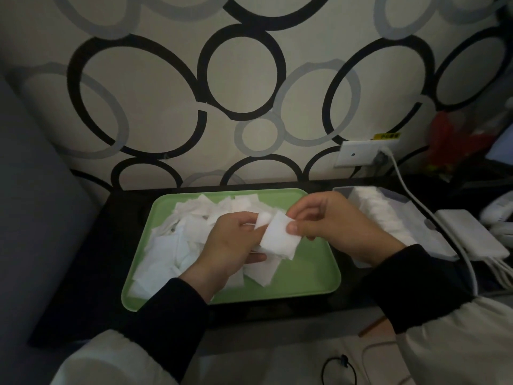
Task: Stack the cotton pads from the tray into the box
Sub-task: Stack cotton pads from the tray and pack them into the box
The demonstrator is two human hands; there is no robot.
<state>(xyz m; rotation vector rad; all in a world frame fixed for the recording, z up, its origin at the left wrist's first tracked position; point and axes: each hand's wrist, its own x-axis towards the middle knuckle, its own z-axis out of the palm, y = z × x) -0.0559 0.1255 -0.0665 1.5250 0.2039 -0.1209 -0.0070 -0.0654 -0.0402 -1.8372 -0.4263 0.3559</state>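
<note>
A green tray [311, 276] lies on the dark table and holds a loose heap of square white cotton pads [172, 245], mostly on its left half. Above the tray's middle, both hands meet. My right hand [338, 226] pinches a small stack of white pads [280, 237] between thumb and fingers. My left hand [230, 245] grips the same stack from the left, with one pad sticking up by its fingertips. To the right of the tray stands the clear box [410, 204], with a row of pads [380, 209] packed on edge inside.
A white power adapter [469, 234] with a thick white cable [416, 198] lies right of the box, plugged into a wall socket [363, 152]. Red and dark clutter sits at the far right. A patterned wall rises just behind the table.
</note>
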